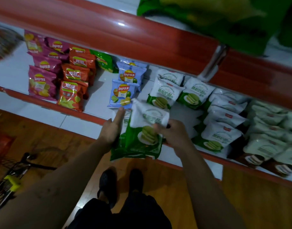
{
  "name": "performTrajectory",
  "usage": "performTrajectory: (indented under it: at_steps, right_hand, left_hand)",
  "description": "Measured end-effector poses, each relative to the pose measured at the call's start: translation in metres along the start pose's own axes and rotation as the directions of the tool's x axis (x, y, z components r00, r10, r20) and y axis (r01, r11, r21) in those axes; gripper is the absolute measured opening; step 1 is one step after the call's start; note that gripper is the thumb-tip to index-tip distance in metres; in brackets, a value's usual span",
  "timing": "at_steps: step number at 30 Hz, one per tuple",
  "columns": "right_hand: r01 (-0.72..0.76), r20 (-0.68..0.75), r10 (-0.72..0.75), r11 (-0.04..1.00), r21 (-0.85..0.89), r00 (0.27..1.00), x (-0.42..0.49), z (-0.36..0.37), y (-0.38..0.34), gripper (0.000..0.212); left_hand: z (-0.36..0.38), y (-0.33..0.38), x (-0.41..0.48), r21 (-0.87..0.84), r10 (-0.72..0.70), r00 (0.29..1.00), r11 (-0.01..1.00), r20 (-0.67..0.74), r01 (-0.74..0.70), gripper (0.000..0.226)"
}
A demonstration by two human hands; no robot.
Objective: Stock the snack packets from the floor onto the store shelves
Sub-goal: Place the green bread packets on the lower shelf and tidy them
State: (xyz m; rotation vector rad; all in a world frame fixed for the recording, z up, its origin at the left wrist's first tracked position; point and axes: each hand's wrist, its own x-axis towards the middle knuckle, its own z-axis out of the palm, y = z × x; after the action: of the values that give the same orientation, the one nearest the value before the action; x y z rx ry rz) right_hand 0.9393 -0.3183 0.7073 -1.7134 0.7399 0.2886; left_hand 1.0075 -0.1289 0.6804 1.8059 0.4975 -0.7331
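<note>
Dark trousers (pixel 125 214): nearest the lens, below both wrists; black shoes (pixel 109 180) point at the shelf (pixel 97 100), so the person stands square to it.
Left hand (pixel 112 128): fingers straight, laid flat against the stack's left side, likely steadying and squaring it.
Right hand (pixel 173 133): fingers curled, gripping the stack's right edge; it appears to carry the load.
White-and-green snack packets (pixel 145 129): between the two sets of fingers, tilted over the shelf's front lip, not yet set down.
Blue Lay's packets (pixel 123 95): just beyond the left fingertips.
Matching shelved packets (pixel 165 95): beyond the right fingers. The bare shelf just ahead of the fingers is the probable slot, keeping like with like.
</note>
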Motion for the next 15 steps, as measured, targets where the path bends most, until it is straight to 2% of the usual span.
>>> performTrajectory:
  at_steps: [2, 3, 5, 7, 9, 12, 14, 15]
  right_hand:
    - [0.008, -0.127, 0.005, 0.995, 0.099, 0.992, 0.009, -0.032, 0.003, 0.005]
    - [0.036, -0.225, -0.006, 0.99, 0.133, 0.974, 0.019, -0.048, 0.005, 0.006]
    - [0.088, -0.393, -0.058, 0.994, 0.058, 0.918, 0.036, -0.075, 0.001, 0.034]
    - [0.08, -0.509, -0.099, 0.995, -0.061, 0.855, 0.051, -0.092, -0.007, 0.033]
    - [0.025, -0.575, -0.083, 0.994, -0.108, 0.814, 0.069, -0.102, -0.009, 0.029]
    - [-0.089, -0.609, -0.028, 0.983, -0.161, 0.793, 0.086, -0.104, -0.009, 0.029]
    - [-0.16, -0.622, 0.032, 0.975, -0.152, 0.782, 0.096, -0.102, -0.003, 0.036]
    - [-0.172, -0.664, 0.026, 0.973, -0.155, 0.747, 0.102, -0.1, 0.003, 0.04]
  left_hand:
    - [0.0, -0.005, 0.004, -0.003, 0.007, 0.999, 1.0, 0.034, -0.007, 0.114]
    - [0.001, -0.005, 0.003, -0.005, 0.013, 0.998, 1.0, 0.059, -0.013, 0.109]
    - [0.001, -0.006, 0.002, -0.013, 0.024, 0.992, 1.0, 0.123, -0.022, 0.084]
    - [0.001, -0.011, 0.004, -0.017, 0.002, 0.989, 1.0, 0.145, 0.0, 0.072]
    - [0.002, -0.017, 0.003, -0.03, -0.02, 0.986, 0.999, 0.166, 0.026, 0.08]
    - [0.001, -0.024, 0.002, -0.008, -0.014, 0.984, 1.0, 0.179, 0.015, 0.093]
    - [0.004, -0.026, 0.001, 0.013, 0.015, 0.982, 1.0, 0.186, -0.018, 0.08]
    - [0.006, -0.026, -0.001, 0.012, 0.033, 0.981, 0.999, 0.19, -0.036, 0.071]
